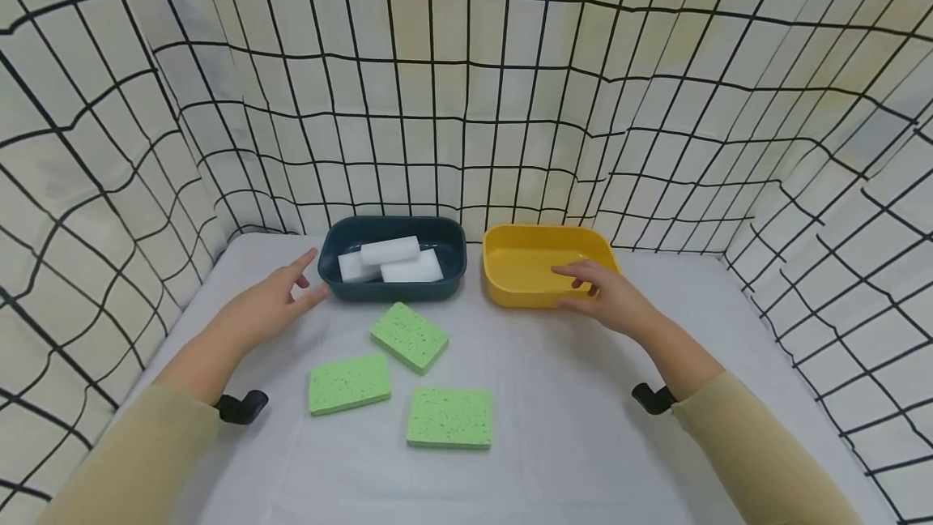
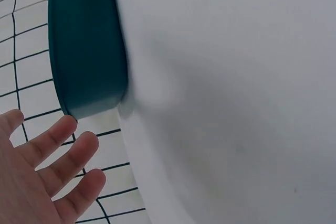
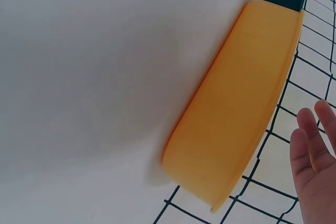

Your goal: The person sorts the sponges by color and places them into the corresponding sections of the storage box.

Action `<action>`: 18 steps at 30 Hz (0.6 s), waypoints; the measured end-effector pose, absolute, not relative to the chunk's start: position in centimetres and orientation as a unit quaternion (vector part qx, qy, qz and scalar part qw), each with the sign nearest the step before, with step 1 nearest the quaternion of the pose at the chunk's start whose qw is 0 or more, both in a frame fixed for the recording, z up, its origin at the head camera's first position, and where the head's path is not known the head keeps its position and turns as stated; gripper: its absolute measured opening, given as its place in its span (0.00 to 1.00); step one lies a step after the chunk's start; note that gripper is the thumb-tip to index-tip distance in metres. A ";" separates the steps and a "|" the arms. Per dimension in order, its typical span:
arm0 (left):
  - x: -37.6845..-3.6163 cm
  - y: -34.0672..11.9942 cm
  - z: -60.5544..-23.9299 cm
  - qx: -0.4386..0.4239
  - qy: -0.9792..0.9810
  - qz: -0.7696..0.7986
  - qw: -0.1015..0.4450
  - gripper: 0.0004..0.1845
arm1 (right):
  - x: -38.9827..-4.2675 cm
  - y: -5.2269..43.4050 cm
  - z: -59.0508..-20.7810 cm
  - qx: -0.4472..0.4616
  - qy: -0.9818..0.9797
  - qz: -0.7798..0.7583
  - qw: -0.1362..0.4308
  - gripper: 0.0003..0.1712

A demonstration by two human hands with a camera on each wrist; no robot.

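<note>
My left hand (image 1: pixel 271 303) is at the left end of a dark teal basin (image 1: pixel 392 292), fingers spread and holding nothing. In the left wrist view its fingers (image 2: pixel 79 153) show near the basin's lower corner. Inside the basin lie three white blocks (image 1: pixel 390 251), one resting across the others. My right hand (image 1: pixel 611 295) hovers over the right front of a yellow basin (image 1: pixel 521 298), its fingers loosely bent around nothing. The right wrist view shows that hand's fingers (image 3: pixel 310 145) beside the yellow basin's rim. No objects show inside the yellow basin.
Three green speckled sponges, one (image 1: pixel 410 337) near the teal basin, one (image 1: pixel 350 384) to the left and one (image 1: pixel 449 418) nearest me, lie flat on the white-covered table (image 1: pixel 568 444). Black wire grid (image 1: pixel 466 87) stands behind the basins and along both sides.
</note>
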State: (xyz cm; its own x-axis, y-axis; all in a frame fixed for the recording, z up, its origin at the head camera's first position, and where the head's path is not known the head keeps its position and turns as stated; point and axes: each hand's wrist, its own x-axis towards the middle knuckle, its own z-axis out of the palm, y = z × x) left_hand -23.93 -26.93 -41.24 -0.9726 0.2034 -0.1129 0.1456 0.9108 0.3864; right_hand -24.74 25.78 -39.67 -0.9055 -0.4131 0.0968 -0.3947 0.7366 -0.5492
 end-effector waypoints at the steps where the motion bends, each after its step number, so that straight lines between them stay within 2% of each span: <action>1: -23.7 -26.8 -41.1 0.093 0.975 0.190 0.074 0.51 | -24.7 25.9 -39.7 -0.216 0.932 -0.290 0.014 0.33; 18: -20.7 -23.8 -39.5 0.147 0.974 0.166 0.055 0.50 | -25.4 30.8 -40.2 -0.167 0.945 -0.282 0.018 0.36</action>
State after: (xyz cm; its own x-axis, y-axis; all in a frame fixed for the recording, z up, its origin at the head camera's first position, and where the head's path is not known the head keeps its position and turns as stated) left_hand -20.68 -23.83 -39.50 -0.9506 0.3049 -0.0583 0.2685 0.9018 0.3386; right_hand -25.43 30.76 -40.25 -0.9437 -0.3253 0.0593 -0.3047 0.7859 -0.5381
